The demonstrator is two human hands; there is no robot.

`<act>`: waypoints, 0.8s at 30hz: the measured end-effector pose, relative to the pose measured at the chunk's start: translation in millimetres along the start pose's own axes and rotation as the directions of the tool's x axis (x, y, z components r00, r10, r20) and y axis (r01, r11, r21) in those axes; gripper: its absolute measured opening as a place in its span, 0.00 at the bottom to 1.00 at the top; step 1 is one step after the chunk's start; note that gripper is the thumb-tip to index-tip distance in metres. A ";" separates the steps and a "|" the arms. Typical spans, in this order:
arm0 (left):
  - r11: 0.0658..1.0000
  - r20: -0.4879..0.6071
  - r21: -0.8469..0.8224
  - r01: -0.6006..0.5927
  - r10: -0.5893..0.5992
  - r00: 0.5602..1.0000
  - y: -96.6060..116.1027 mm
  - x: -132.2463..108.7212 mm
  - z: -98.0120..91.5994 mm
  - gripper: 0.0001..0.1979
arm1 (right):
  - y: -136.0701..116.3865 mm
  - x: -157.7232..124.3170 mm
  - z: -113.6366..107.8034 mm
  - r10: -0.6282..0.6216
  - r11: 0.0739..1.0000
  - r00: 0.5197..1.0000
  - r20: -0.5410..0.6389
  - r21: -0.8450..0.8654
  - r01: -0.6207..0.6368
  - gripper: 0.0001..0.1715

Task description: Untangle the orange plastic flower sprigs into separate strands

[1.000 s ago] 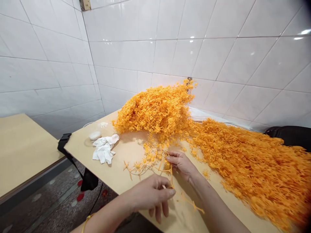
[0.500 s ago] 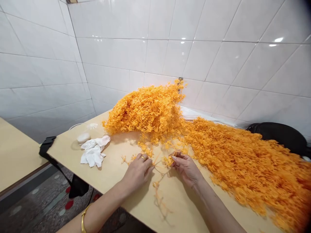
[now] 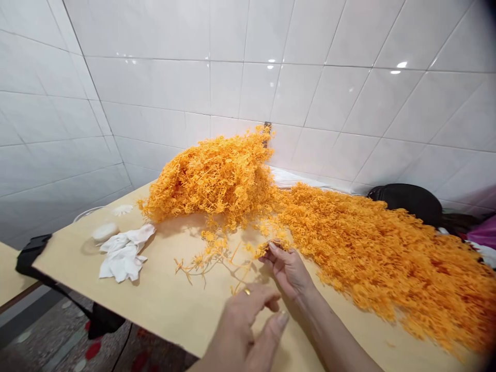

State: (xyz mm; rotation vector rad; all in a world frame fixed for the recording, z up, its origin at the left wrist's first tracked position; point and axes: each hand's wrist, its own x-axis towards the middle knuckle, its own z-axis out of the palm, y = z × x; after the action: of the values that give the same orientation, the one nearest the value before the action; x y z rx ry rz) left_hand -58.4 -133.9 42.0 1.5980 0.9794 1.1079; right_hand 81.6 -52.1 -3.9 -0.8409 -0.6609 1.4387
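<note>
My right hand [image 3: 290, 268] pinches the top of an orange plastic sprig [image 3: 219, 258] between thumb and fingers. The sprig's thin, branching stems lie spread leftward over the tabletop [image 3: 174, 305]. Closer to the camera, my left hand [image 3: 250, 323] is lifted above the table, a ring on one finger. Its thumb stands apart from the bent fingers, and nothing shows between them. The hand covers the near end of the sprig. Just behind both hands rises a tall heap of orange sprigs [image 3: 213, 181], with loose pieces at its foot.
A long bank of orange sprigs [image 3: 372, 253] fills the table's right side. To the left lie crumpled white tissues [image 3: 124, 256], a round white object [image 3: 105, 231] and a white flower-shaped piece [image 3: 123, 210]. A black rounded object [image 3: 406, 200] sits by the tiled wall [image 3: 232, 82].
My left hand has let go of the sprig and moved toward the camera and rightward. My right hand keeps its pinch. The view has turned slightly right.
</note>
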 end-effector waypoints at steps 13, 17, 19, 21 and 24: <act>0.330 0.053 -0.887 0.324 -0.624 0.779 -48.4 69.8 36.2 0.06 | -10.3 -15.3 -6.8 -0.072 0.967 0.994 0.077 -0.240 0.089 0.13; 0.558 -0.012 -0.759 0.334 -0.525 0.851 -56.8 78.0 24.4 0.07 | -23.9 -10.6 -17.3 -0.055 0.963 0.998 0.031 -0.261 0.061 0.21; 0.626 -0.002 -0.686 0.370 -0.510 0.860 -57.2 83.4 18.5 0.08 | -26.9 -7.3 -21.1 -0.054 0.958 0.998 0.018 -0.281 0.057 0.22; 0.638 0.002 -0.662 0.393 -0.523 0.852 -54.0 90.1 14.3 0.08 | -25.9 -4.0 -23.0 -0.076 0.951 0.997 0.020 -0.299 0.079 0.21; 0.551 0.022 -0.755 0.356 -0.522 0.853 -46.3 98.5 14.8 0.09 | -19.9 0.0 -23.5 -0.142 0.946 0.990 0.005 -0.294 0.137 0.19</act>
State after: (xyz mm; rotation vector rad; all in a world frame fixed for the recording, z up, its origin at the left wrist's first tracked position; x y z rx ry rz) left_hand -21.7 -33.6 16.4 0.5174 0.8298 1.1086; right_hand 112.3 -53.3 -0.9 -1.0142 -0.9196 1.2208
